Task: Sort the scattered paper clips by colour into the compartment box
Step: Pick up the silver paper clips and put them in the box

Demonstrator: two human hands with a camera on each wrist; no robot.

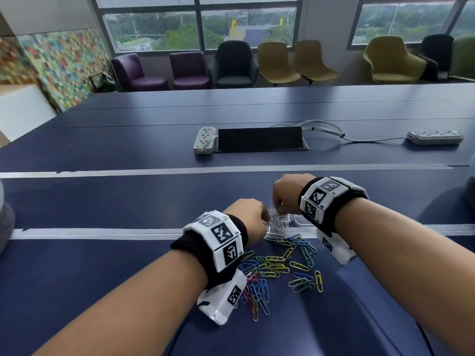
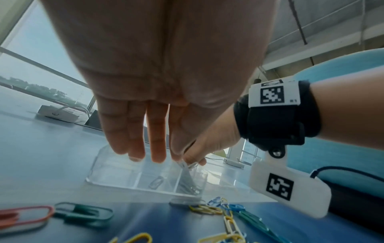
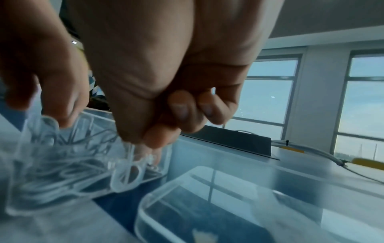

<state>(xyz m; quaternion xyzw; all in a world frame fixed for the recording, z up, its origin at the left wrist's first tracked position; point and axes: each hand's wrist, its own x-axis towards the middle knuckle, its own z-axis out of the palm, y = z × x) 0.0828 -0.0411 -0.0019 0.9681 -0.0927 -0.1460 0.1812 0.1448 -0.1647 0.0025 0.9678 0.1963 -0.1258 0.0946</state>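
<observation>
A clear compartment box (image 1: 276, 233) stands on the blue table between my hands. Its right-hand compartment holds several white paper clips (image 2: 188, 182), and one white clip (image 2: 156, 182) lies in the middle compartment. My right hand (image 1: 279, 206) is above that right compartment, fingers curled, pinching a white clip (image 3: 127, 162) between thumb and forefinger (image 3: 158, 138). My left hand (image 2: 158, 156) hangs over the box with straight fingers pointing down, its fingertips (image 3: 62, 117) at the white clips. Coloured clips (image 1: 280, 265) in yellow, blue, green and red lie scattered in front of the box.
The clear lid (image 3: 218, 205) lies on the table just right of the box. Two power strips (image 1: 204, 140) (image 1: 435, 137), a black cable hatch (image 1: 259, 138) and grey cables lie farther back. White tape lines (image 1: 102, 233) cross the table.
</observation>
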